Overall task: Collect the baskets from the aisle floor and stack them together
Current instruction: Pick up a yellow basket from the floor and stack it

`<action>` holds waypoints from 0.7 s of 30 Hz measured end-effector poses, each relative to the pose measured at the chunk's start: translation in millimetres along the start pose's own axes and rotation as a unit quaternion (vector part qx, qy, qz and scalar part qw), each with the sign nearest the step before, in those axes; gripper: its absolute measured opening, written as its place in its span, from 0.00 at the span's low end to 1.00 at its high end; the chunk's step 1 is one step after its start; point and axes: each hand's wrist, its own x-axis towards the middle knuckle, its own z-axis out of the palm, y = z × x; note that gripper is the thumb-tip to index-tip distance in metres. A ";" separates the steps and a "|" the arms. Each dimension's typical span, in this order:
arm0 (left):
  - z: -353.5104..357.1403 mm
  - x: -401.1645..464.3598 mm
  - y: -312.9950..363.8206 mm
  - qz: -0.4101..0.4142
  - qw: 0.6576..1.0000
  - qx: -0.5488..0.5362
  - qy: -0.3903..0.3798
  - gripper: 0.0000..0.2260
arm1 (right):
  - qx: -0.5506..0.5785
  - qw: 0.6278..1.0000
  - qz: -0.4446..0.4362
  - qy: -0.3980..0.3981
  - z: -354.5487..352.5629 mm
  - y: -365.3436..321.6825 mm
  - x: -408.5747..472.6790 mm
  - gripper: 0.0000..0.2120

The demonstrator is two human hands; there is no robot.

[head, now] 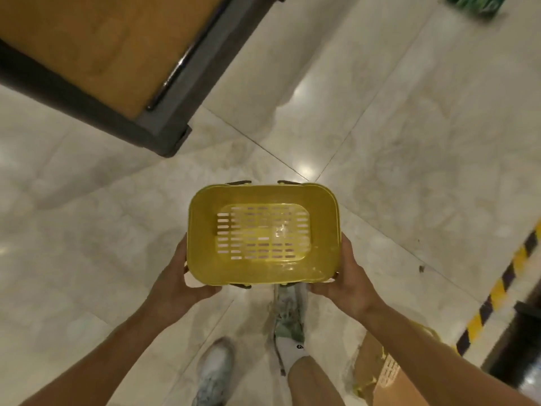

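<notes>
1. The left hand is raised in front of the body, forearm reaching up from the lower left corner of the view; its fingers wrap under the near left corner of a yellow plastic shopping basket with a slotted bottom, and the thumb lies up along the basket's left wall.
2. The right hand mirrors it, forearm coming from the lower right; it is closed on the near right corner of the same basket, thumb up along the right wall, fingers hidden underneath.
3. The basket is carried in the air between both hands, open side up, level, its long side running left to right. It is empty, and the pale floor shows through the slots.
4. Dark folded handles lie against the basket's far rim; more dark handle ends peek out under the near rim.
5. Below is a glossy pale marble tile floor with thin dark joints and lamp reflections.
6. A pale sneaker with a white sock is stepped forward directly beneath the basket; a second pale sneaker is farther back to its left.
7. At the upper left stands a dark-framed display stand with an orange-brown top, its corner pointing toward the basket, well apart from it.
8. At the lower right, another yellow slotted basket sits on the floor, partly hidden by the right forearm.
9. A black-and-yellow striped tape line runs along the floor's right edge.
10. A blurred green object sits at the top right corner.
</notes>
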 end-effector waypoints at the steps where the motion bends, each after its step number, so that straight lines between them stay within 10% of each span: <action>1: -9.2 -12.5 14.8 0.009 1.000 -0.005 -0.001 0.50 | 0.013 1.000 -0.014 0.005 -6.6 -18.2 -17.4 0.49; 11: -107.4 -184.7 208.3 0.193 0.981 -0.009 -0.031 0.51 | 0.041 0.982 -0.146 0.109 -51.9 -163.3 -234.0 0.52; 21: -164.4 -382.5 253.3 0.262 0.956 0.062 -0.118 0.56 | 0.089 0.956 -0.214 0.181 -5.0 -229.9 -514.4 0.55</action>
